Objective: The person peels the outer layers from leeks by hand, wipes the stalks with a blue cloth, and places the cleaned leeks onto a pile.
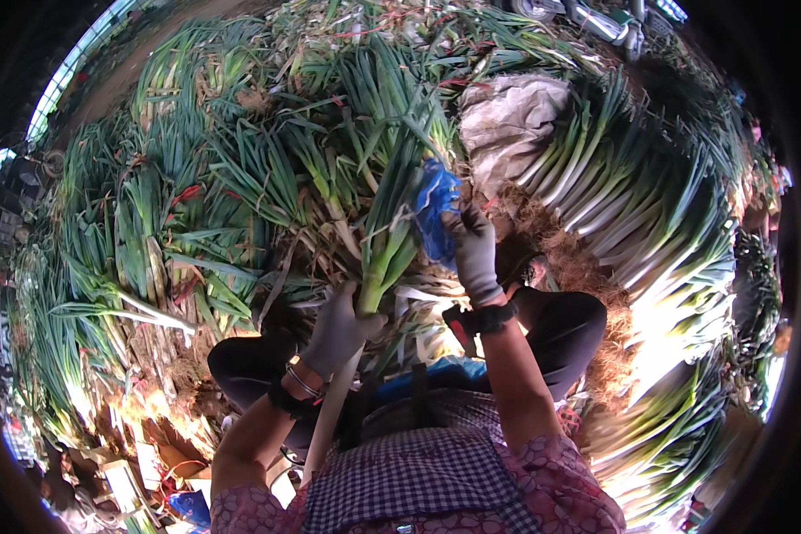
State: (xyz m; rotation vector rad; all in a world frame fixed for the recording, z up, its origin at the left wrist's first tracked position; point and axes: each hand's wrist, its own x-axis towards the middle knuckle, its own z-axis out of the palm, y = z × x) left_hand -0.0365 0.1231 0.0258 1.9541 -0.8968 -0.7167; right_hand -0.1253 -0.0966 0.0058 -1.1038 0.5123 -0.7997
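Here, in the head view, the left hand [340, 327] is closed round the pale stalk of a leek [384, 254] held upright at centre, while the right hand [474, 252] pinches a blue strip [435, 212] against its leaves. The stalk looks stiff, light and best gripped low; the leaves seem floppy. Fingertips are hidden by gloves and foliage, and the surrounding leek piles [623, 205] blur at the rim.
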